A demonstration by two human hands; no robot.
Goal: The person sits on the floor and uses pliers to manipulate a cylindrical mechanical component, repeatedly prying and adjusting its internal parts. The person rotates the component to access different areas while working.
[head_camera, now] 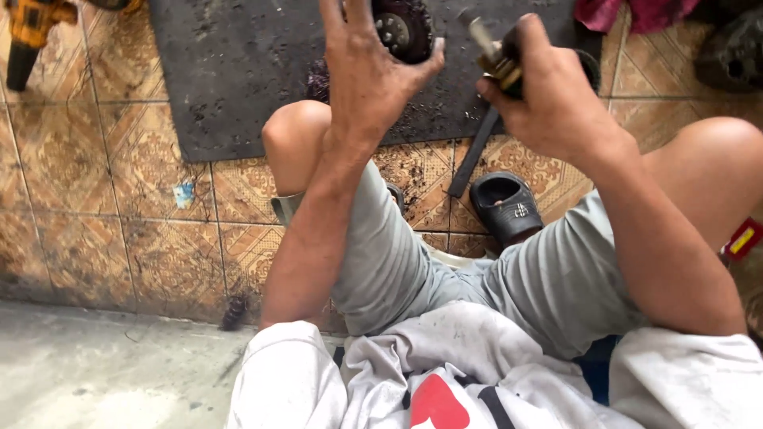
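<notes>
The left hand (373,67) was spread open beside the gear (404,28); the right hand (548,95) gripped a brass-tipped tool (497,56); greasy fingers risked dropping it onto the mat (238,71).

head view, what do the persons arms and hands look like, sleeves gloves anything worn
Both arms are bare from the short sleeves down. The sleeves are white, smudged cloth, part of a white shirt with a red and black print on the front. The left hand and right hand wear no gloves. No watch, ring or wristband shows on either. Both hands look grimy, with dark dirt on the fingers.
</notes>
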